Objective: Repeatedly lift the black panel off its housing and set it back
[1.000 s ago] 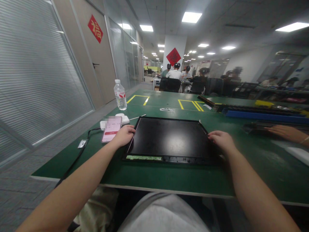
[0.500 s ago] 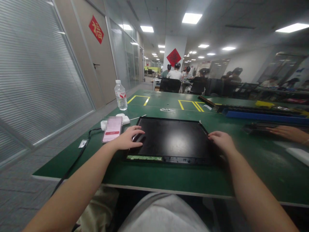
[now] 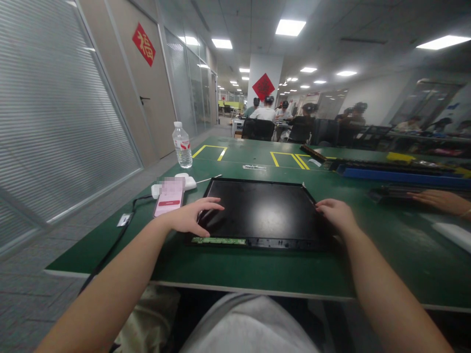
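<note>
A black display panel [image 3: 257, 208] lies flat on the green table, its glossy screen facing up and a thin frame around it. Along its near edge runs a green circuit board strip [image 3: 219, 241]. My left hand [image 3: 191, 215] is over the panel's left edge, thumb and fingers spread apart. At the right edge, my right hand [image 3: 334, 211] pinches the panel's rim between thumb and fingers; some fingertips are hidden.
Left of the panel are a phone [image 3: 169, 198], a white charger [image 3: 187, 181] with a black cable, and a water bottle [image 3: 182, 147]. A co-worker's hand [image 3: 437, 201] rests on black parts at right. A long blue strip [image 3: 397, 173] lies behind them.
My left hand has spread its fingers wider, the thumb moving down toward the panel's near left corner. My right hand stays at the right edge.
</note>
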Tool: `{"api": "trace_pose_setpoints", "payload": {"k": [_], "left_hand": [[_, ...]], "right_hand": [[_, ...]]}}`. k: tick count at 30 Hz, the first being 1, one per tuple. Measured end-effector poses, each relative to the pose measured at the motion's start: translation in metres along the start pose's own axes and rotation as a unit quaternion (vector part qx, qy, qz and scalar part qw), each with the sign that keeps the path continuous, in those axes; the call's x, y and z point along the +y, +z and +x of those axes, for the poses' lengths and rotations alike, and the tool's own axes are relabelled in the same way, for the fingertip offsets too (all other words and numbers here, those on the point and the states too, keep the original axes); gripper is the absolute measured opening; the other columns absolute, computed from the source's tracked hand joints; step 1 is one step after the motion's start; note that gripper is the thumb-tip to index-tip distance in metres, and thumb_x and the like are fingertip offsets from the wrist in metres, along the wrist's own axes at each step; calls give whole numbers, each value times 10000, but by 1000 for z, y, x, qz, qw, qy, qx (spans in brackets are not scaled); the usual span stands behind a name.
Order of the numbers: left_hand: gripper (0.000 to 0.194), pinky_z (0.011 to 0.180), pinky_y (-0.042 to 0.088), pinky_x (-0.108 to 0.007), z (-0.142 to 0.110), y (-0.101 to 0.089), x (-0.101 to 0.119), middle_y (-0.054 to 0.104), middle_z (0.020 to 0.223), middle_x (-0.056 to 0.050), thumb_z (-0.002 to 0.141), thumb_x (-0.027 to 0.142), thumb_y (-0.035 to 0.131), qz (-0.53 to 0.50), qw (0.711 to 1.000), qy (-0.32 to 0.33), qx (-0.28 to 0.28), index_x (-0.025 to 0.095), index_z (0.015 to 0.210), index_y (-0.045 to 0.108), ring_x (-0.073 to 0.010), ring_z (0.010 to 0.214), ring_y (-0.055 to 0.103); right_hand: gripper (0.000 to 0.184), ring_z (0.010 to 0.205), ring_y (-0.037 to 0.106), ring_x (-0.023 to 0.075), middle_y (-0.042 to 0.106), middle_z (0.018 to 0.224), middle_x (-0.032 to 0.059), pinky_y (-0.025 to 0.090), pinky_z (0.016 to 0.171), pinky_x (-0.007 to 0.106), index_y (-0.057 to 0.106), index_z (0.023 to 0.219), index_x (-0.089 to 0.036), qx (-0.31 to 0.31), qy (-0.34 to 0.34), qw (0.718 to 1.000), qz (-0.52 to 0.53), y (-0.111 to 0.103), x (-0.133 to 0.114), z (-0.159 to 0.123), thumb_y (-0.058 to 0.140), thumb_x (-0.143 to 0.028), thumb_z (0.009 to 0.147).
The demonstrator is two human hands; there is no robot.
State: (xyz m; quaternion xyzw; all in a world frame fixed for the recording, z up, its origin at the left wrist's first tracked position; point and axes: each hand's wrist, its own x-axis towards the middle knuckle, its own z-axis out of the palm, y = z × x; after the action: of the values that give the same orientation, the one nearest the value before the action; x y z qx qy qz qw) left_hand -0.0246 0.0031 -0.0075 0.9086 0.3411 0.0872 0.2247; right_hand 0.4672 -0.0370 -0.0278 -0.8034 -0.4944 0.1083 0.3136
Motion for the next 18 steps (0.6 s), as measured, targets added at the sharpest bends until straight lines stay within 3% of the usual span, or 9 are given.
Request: {"api": "trace_pose_setpoints", "payload": {"k": [18], "left_hand": [[609,1168,310,-426,1,1,7,376,1570,-93,694,271,777,7,996,68,52,256,1277,601,-304,1413,404]], "right_hand": [[158,773,654,214,735,785,40,466,737,320,752,786,-224,-1,-4,1000,2,-1,-3,-2,627,-234,690]]}}
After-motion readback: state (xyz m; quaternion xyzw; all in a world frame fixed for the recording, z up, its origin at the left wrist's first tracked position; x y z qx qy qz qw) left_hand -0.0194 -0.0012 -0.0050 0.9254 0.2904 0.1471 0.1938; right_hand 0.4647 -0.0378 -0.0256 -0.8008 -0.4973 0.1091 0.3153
